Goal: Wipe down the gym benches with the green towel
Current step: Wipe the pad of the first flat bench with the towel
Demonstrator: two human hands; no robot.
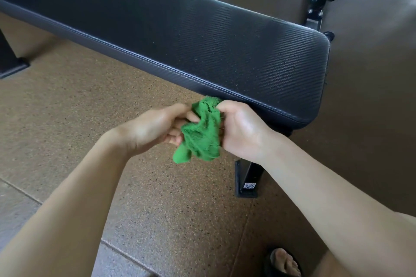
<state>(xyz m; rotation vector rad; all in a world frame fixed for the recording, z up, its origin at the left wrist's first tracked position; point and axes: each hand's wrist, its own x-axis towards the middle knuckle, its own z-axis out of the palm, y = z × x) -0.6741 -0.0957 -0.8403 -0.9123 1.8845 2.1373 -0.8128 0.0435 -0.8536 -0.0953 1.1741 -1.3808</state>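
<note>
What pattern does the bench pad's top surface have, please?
The black padded bench shows fine diagonal ribbing, head view.

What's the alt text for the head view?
Both hands, left hand and right hand, hold a bunched green towel in front of the near edge of a black padded gym bench, above a speckled brown floor.

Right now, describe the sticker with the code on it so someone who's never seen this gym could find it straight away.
Start at the long black padded bench and go to its near right end, where both hands hold a green towel. Below them a black metal leg meets the speckled floor. The sticker sits low on that leg, a small white square with a black code, the only white mark there.
</note>
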